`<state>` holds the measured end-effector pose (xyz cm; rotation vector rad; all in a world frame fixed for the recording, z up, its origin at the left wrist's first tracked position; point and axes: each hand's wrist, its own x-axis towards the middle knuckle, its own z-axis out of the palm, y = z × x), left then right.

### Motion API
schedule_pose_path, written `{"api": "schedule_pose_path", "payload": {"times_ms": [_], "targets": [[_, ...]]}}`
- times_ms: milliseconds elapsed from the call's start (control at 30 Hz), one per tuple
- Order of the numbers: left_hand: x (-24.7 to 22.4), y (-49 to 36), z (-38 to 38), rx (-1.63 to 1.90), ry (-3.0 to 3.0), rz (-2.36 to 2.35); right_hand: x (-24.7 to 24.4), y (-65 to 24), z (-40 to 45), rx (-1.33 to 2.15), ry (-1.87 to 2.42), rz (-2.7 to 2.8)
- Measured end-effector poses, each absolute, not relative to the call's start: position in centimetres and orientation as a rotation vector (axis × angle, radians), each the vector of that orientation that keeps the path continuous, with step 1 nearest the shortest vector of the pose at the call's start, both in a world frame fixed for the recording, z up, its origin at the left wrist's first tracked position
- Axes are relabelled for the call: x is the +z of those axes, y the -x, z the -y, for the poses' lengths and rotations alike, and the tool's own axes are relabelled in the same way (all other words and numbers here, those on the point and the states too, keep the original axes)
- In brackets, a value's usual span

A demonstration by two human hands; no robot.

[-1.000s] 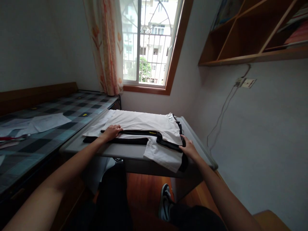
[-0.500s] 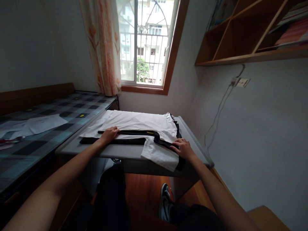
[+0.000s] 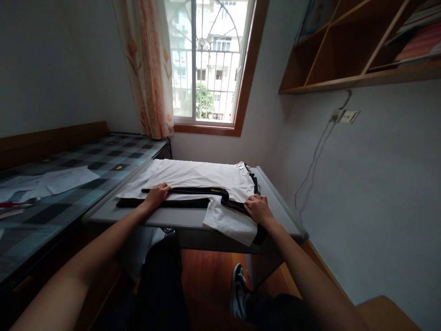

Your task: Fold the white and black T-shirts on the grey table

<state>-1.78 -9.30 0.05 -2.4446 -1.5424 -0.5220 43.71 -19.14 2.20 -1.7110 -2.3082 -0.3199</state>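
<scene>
A white T-shirt (image 3: 203, 174) lies spread on the grey table, its short sleeve (image 3: 229, 220) hanging over the near edge. Black cloth shows under it along the near side and at the right. Across the white T-shirt runs a narrow folded strip of black cloth (image 3: 193, 190) with a small yellow mark. My left hand (image 3: 157, 195) is closed on the left part of this strip, fingers together. At its right end, my right hand (image 3: 258, 209) has its fingers curled over the black cloth near the sleeve; the fingertips are partly hidden.
The grey table (image 3: 279, 202) stands below a barred window. To the left is a bed with a checked cover (image 3: 79, 154) and loose papers (image 3: 69, 178). A wooden shelf (image 3: 344, 55) hangs at upper right, above a socket (image 3: 344, 116) with cables.
My right hand has shifted slightly left and up along the black strip, and its fingers have drawn in. My left hand stays at the same place on the cloth.
</scene>
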Motion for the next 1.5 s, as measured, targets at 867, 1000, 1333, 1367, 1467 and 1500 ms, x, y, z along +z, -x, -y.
{"api": "schedule_pose_path", "payload": {"times_ms": [867,1000,1333,1367,1467,1500], "targets": [[1.4,0.6,6.5,-0.418,2.551,1.356,-2.0,-45.3,19.6,0.115,1.404,1.955],[2.5,-0.7,6.6,-0.299,2.500,1.327,-2.1,-45.1,19.7,0.152,1.406,1.912],[2.7,-2.0,6.6,-0.305,2.524,1.303,-2.0,-45.0,19.8,0.166,1.405,1.903],[2.6,-2.0,6.6,-0.321,2.542,1.300,-2.0,-45.0,19.8,0.156,1.405,1.906],[2.5,-2.2,6.6,-0.342,2.554,1.303,-2.2,-45.1,19.8,0.127,1.402,1.926],[2.5,-2.3,6.6,-0.336,2.548,1.299,-2.2,-45.2,19.8,0.118,1.400,1.933]]}}
